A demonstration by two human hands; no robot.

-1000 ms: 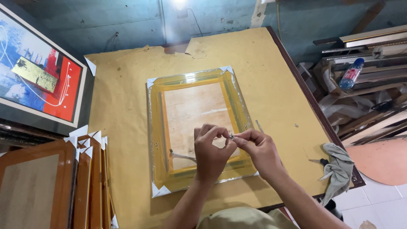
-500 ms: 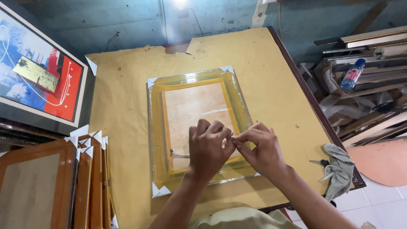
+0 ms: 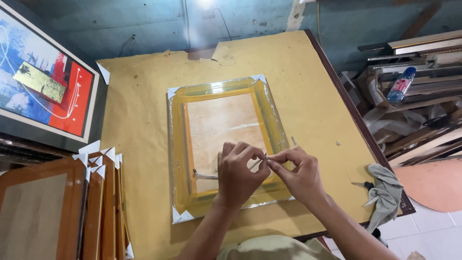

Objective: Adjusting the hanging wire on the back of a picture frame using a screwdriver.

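A yellow picture frame [image 3: 221, 94] wrapped in clear plastic lies face down on the brown paper-covered table [image 3: 139, 120], with white corner guards. A thin hanging wire [image 3: 204, 176] runs across its lower back from a fixing on the left rail. My left hand [image 3: 238, 175] and my right hand [image 3: 296, 173] meet over the frame's lower right part. Both pinch the wire's right end between fingertips, close to the right rail. The wire's end and its fixing are hidden by my fingers.
A framed red and blue abstract painting [image 3: 41, 84] leans at the left. Several wooden frames [image 3: 72, 207] stand stacked at lower left. A grey rag [image 3: 385, 192] and a small tool [image 3: 362, 184] lie at the table's right edge. Frame mouldings and a plastic bottle [image 3: 400, 85] sit at the right.
Both hands stay joined on the wire at the frame's lower right. The fingers have shifted slightly as they work the wire. The frame has not moved.
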